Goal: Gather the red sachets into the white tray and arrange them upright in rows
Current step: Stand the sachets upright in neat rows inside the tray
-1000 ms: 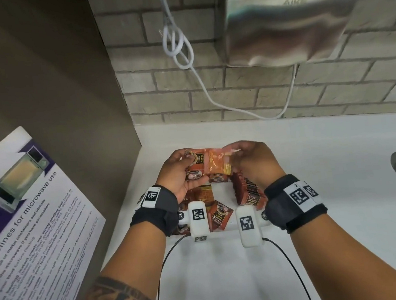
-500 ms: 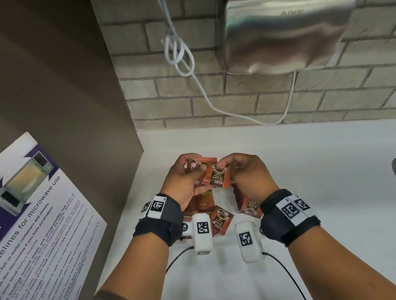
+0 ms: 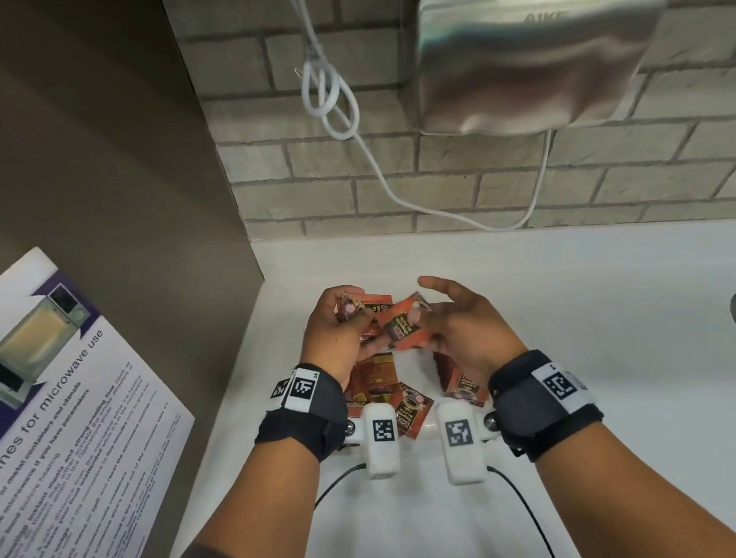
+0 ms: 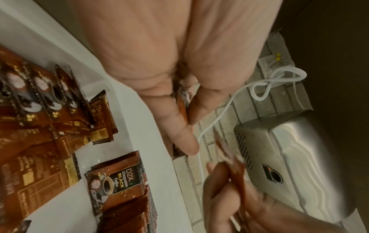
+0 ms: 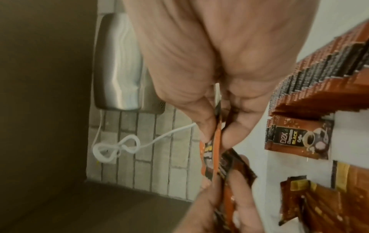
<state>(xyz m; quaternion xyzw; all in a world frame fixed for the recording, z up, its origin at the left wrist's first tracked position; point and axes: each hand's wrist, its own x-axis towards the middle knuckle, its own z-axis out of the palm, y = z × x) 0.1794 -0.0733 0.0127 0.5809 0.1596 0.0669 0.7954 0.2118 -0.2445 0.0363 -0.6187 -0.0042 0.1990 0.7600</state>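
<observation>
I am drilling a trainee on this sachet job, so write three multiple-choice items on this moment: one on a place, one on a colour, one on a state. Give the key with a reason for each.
1. Where is the steel hand dryer?
A. on the brick wall above the counter
B. inside the sink
C. on the poster

2. What colour is the cable that hangs knotted beside the dryer?
A. black
B. white
C. green

3. What is the left hand doing?
A. lying flat on the counter
B. gripping sachets above the white tray
C. pulling the cable

Key: 1 A, the dryer is fixed to the bricks over the white counter. 2 B, the looped cable is white. 3 B, the left wrist view shows sachets pinched between thumb and fingers; the right hand also holds a sachet.
</observation>
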